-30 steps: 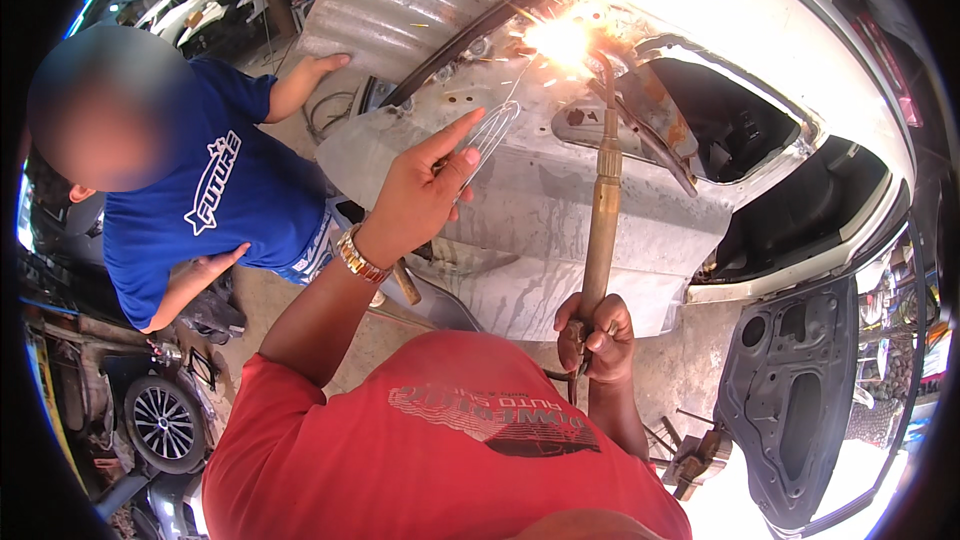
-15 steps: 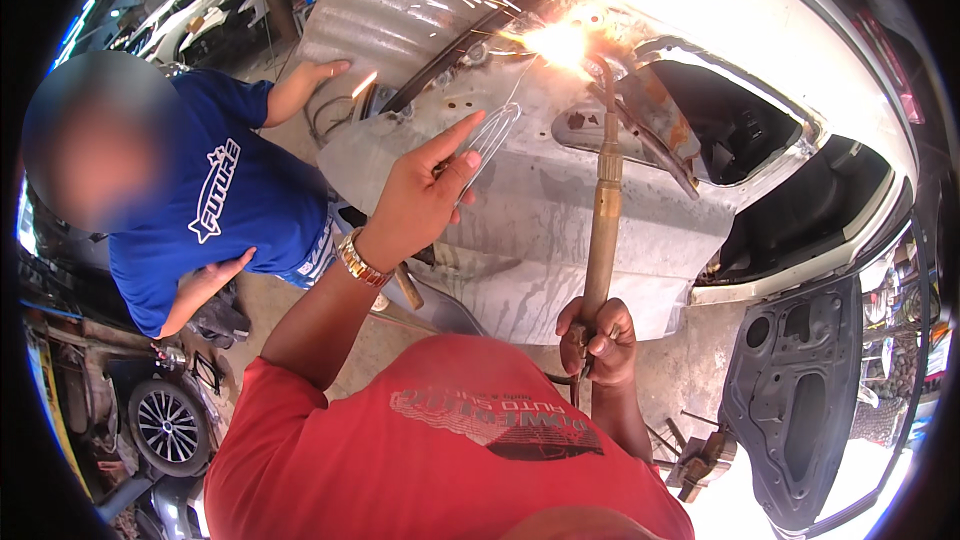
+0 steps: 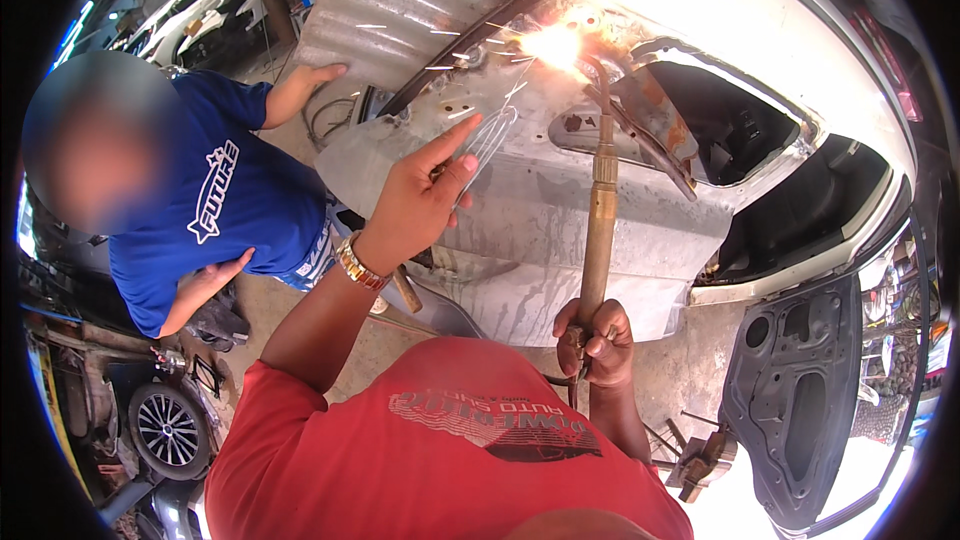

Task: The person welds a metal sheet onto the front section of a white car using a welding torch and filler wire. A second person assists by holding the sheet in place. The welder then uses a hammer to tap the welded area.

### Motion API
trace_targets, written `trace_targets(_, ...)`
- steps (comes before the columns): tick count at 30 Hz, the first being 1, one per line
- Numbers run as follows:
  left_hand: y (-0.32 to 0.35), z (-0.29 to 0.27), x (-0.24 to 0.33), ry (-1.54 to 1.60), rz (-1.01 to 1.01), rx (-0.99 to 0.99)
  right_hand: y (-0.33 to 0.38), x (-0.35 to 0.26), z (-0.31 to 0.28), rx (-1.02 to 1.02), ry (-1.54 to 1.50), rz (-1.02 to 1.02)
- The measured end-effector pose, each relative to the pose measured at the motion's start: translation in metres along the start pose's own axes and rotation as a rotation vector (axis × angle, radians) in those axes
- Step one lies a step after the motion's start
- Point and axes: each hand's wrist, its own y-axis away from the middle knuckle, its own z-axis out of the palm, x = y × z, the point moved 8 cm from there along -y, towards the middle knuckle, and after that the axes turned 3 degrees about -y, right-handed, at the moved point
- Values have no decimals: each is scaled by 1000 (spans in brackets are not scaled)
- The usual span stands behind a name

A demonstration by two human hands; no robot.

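My right hand [image 3: 600,338] is closed around the lower end of a brass gas welding torch [image 3: 601,230], whose bent tip points up at the car body. At that tip a bright flame [image 3: 556,43] throws sparks to the left and hides the metal under it. My left hand [image 3: 422,190] pinches a looped bundle of thin welding wire [image 3: 493,138], and one strand runs up toward the flame. Below both hands spreads the bare grey car body panel [image 3: 600,190], with a dark opening [image 3: 735,120] right of the torch.
On the left stands a person in a blue shirt [image 3: 225,175], one hand touching a ribbed metal sheet [image 3: 400,10]. A detached dark door panel [image 3: 795,400] leans at the right. A wheel [image 3: 170,430] is at lower left. A wooden handle [image 3: 408,290] lies below my left wrist.
The torch tip and flame have shifted very slightly left. The sparks now spread in different streaks, and both hands keep their hold almost in place.
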Motion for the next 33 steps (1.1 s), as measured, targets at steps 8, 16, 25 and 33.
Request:
trace_targets(8,-1,-1,-2,4,1,-1,-1,0,0,12,5,0)
trace_targets(16,-1,-1,-1,-3,-4,2,0,1,0,16,-3,8)
trace_targets(25,0,0,-1,2,-8,5,2,2,1,8,-13,10)
trace_targets(33,-5,-1,-3,16,-9,19,0,1,3,21,-8,-2)
